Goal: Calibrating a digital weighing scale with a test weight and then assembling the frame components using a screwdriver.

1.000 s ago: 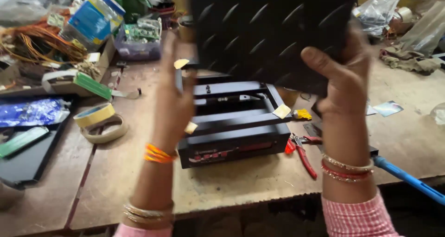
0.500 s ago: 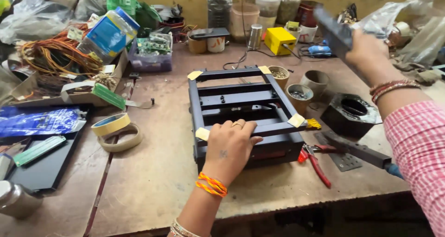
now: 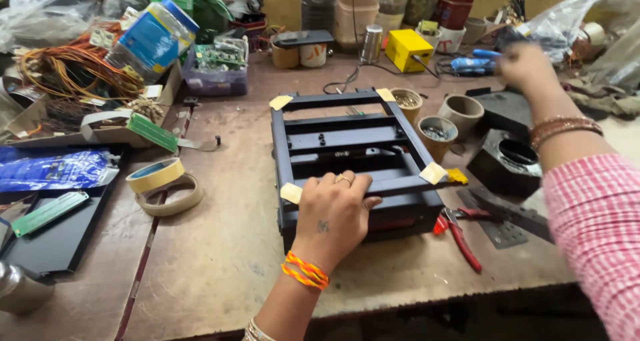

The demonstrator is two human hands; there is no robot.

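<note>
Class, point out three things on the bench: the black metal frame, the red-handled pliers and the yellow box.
black metal frame (image 3: pixel 347 141), head view, middle crossbar.
red-handled pliers (image 3: pixel 460 238), head view, red handle.
yellow box (image 3: pixel 408 46), head view, top face.
</note>
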